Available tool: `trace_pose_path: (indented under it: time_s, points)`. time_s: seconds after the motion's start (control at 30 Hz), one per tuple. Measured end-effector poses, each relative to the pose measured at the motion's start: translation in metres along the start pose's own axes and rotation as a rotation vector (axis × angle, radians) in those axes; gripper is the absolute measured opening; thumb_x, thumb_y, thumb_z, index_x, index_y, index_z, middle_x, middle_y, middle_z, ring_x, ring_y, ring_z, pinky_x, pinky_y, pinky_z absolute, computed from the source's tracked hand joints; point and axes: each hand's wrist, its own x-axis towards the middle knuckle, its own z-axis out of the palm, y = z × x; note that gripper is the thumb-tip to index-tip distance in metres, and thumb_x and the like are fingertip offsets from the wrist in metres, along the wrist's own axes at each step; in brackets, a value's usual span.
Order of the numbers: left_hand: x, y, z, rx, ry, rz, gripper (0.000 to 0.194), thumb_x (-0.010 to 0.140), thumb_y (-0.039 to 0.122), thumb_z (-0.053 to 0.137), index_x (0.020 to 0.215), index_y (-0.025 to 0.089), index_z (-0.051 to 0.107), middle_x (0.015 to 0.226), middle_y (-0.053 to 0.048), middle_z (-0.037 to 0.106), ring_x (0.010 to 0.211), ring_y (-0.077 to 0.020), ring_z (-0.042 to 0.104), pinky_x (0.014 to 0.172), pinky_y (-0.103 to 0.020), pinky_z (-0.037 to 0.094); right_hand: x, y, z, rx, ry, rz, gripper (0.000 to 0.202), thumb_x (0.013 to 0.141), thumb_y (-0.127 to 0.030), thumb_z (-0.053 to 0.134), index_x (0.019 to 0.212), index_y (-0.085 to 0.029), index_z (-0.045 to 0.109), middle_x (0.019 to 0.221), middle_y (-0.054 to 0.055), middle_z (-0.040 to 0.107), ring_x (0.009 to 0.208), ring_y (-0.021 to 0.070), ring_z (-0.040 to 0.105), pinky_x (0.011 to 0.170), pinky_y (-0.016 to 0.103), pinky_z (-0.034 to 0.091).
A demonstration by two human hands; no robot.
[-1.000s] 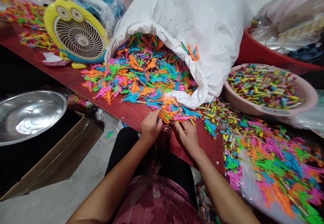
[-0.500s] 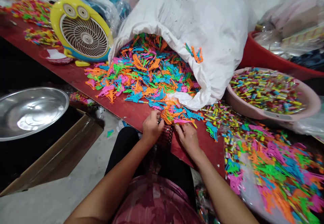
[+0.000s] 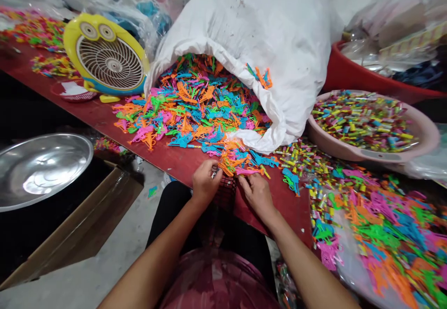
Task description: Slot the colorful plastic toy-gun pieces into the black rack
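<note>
At near edge of desk (image 3: 174, 159), loose cluster of toy guns (image 3: 232, 157), just outside mouth of white sack (image 3: 268, 24); larger heap in and before sack. Left hand (image 3: 205, 182): fingers curled in, at cluster's left side; cannot tell whether anything is gripped. Right hand (image 3: 257, 195): fingers bent, thumb near them, just below cluster; grip likewise unclear. Dark mesh (image 3: 225, 193) between hands. Rightward, pink basin (image 3: 429, 134) full of small tubes (image 3: 363, 118). Leftward, yellow fan (image 3: 113, 64) upright.

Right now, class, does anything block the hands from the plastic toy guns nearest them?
Nothing visible does: the left hand and right hand are right beside these toy guns, and the white sack lies beyond.
</note>
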Motion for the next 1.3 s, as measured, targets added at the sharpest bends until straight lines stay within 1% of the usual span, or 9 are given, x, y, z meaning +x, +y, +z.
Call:
trace_pose_path:
  time_s: [0.13, 0.27, 0.33, 0.43, 0.63, 0.8, 0.97, 1.13, 1.3]
  points:
    - [0.0, -0.002, -0.001, -0.06, 0.042, 0.088, 0.008, 0.084, 0.018, 0.062, 0.091, 0.019, 0.063, 0.085, -0.001, 0.068, 0.078, -0.0135, 0.065, 0.074, -0.024, 0.052, -0.002, 0.001, 0.002, 0.02, -0.012, 0.025, 0.033, 0.1, -0.035, 0.049, 0.074, -0.019, 0.061, 0.07, 0.006, 0.065, 0.063, 0.0178, 0.059, 0.061, 0.029, 0.039]
    - [0.001, -0.002, -0.001, -0.091, 0.056, 0.155, 0.006, 0.085, 0.02, 0.065, 0.091, 0.019, 0.064, 0.085, -0.001, 0.068, 0.08, -0.014, 0.065, 0.074, -0.025, 0.052, -0.001, 0.002, 0.002, 0.103, -0.027, 0.114, 0.032, 0.099, -0.035, 0.05, 0.073, -0.019, 0.06, 0.071, 0.005, 0.064, 0.064, 0.0173, 0.058, 0.062, 0.028, 0.04]
    - [0.002, -0.002, -0.002, -0.117, 0.04, 0.134, 0.007, 0.084, 0.02, 0.065, 0.091, 0.02, 0.064, 0.085, -0.001, 0.068, 0.078, -0.0135, 0.065, 0.073, -0.025, 0.052, 0.0, 0.002, 0.003, 0.156, -0.031, 0.141, 0.029, 0.098, -0.034, 0.05, 0.078, -0.018, 0.061, 0.076, 0.006, 0.067, 0.068, 0.0176, 0.06, 0.064, 0.028, 0.042]
    - [0.004, -0.003, -0.001, -0.174, 0.018, 0.06, 0.009, 0.083, 0.02, 0.066, 0.091, 0.02, 0.063, 0.083, 0.0, 0.067, 0.073, -0.0123, 0.064, 0.069, -0.023, 0.052, 0.001, 0.0, 0.003, 0.184, -0.035, 0.116, 0.025, 0.099, -0.033, 0.049, 0.084, -0.017, 0.063, 0.083, 0.007, 0.069, 0.076, 0.0185, 0.063, 0.07, 0.028, 0.045]
    - [0.003, -0.005, 0.002, -0.236, -0.007, -0.031, 0.01, 0.081, 0.02, 0.066, 0.091, 0.02, 0.063, 0.083, 0.0, 0.066, 0.071, -0.0116, 0.063, 0.067, -0.023, 0.052, 0.008, -0.002, -0.003, 0.095, -0.071, 0.058, 0.031, 0.099, -0.034, 0.048, 0.075, -0.019, 0.06, 0.074, 0.006, 0.066, 0.068, 0.018, 0.059, 0.067, 0.029, 0.043]
    - [0.003, -0.005, 0.003, -0.207, -0.008, -0.036, 0.008, 0.082, 0.017, 0.065, 0.089, 0.019, 0.062, 0.082, 0.0, 0.064, 0.072, -0.0117, 0.062, 0.069, -0.024, 0.051, 0.012, 0.001, -0.009, 0.041, -0.113, 0.019, 0.036, 0.099, -0.037, 0.047, 0.068, -0.02, 0.054, 0.065, 0.003, 0.059, 0.059, 0.0152, 0.051, 0.06, 0.027, 0.037]
    - [0.003, -0.006, 0.004, -0.191, -0.01, -0.032, 0.008, 0.082, 0.016, 0.064, 0.089, 0.02, 0.061, 0.081, 0.001, 0.064, 0.072, -0.0121, 0.062, 0.068, -0.024, 0.05, 0.01, 0.003, -0.01, -0.068, -0.131, 0.014, 0.041, 0.099, -0.04, 0.045, 0.063, -0.021, 0.053, 0.06, 0.003, 0.056, 0.055, 0.0151, 0.046, 0.058, 0.028, 0.031]
    - [0.004, -0.004, 0.002, -0.167, -0.005, -0.004, 0.009, 0.081, 0.017, 0.064, 0.089, 0.02, 0.061, 0.081, 0.001, 0.064, 0.073, -0.012, 0.061, 0.069, -0.024, 0.049, 0.016, 0.004, -0.013, -0.016, -0.221, 0.057, 0.037, 0.099, -0.038, 0.045, 0.071, -0.019, 0.058, 0.066, 0.003, 0.06, 0.06, 0.015, 0.049, 0.06, 0.027, 0.033]
    - [0.004, -0.003, 0.001, -0.186, -0.014, -0.019, 0.008, 0.082, 0.018, 0.062, 0.088, 0.02, 0.06, 0.082, 0.001, 0.063, 0.07, -0.0115, 0.059, 0.066, -0.023, 0.049, 0.015, -0.001, -0.014, -0.172, -0.273, 0.063, 0.038, 0.099, -0.036, 0.045, 0.072, -0.017, 0.063, 0.07, 0.007, 0.065, 0.062, 0.0166, 0.053, 0.061, 0.028, 0.031]
